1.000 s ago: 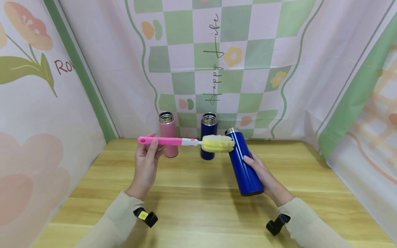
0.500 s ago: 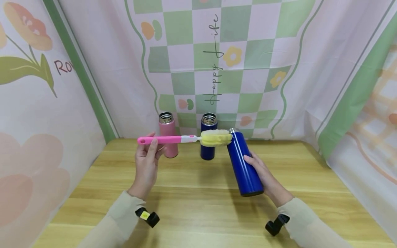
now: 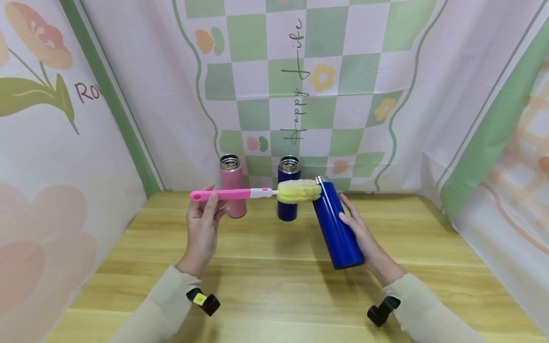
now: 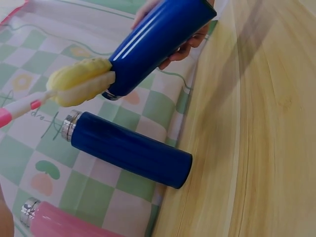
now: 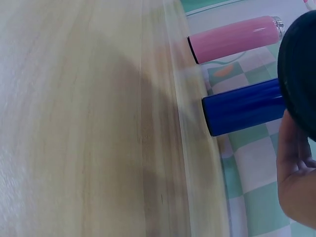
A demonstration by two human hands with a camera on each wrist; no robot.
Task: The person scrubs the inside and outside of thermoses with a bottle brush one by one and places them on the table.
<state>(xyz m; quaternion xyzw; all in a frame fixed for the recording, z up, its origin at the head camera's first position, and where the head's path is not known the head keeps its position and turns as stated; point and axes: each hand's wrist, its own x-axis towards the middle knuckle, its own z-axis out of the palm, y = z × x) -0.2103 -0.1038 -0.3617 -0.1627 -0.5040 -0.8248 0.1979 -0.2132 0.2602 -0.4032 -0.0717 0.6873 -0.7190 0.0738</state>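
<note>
My left hand pinches the pink handle of a bottle brush between thumb and fingers, holding it level above the table. Its yellow and white sponge head is at the outer side of a blue thermos bottle, just below the steel neck. That bottle leans to the left in the grip of my right hand, with the thumb on its front. The right wrist view shows its dark base close up. Most of the right hand's fingers are hidden behind the bottle.
Behind the brush stand a pink thermos bottle and a darker blue thermos bottle, both upright without lids. They are at the back of the wooden table, before a patterned cloth.
The brush head has risen slightly along the held bottle, toward its neck. The right hand's fingers have shifted on the bottle, with one finger now showing farther up behind it.
</note>
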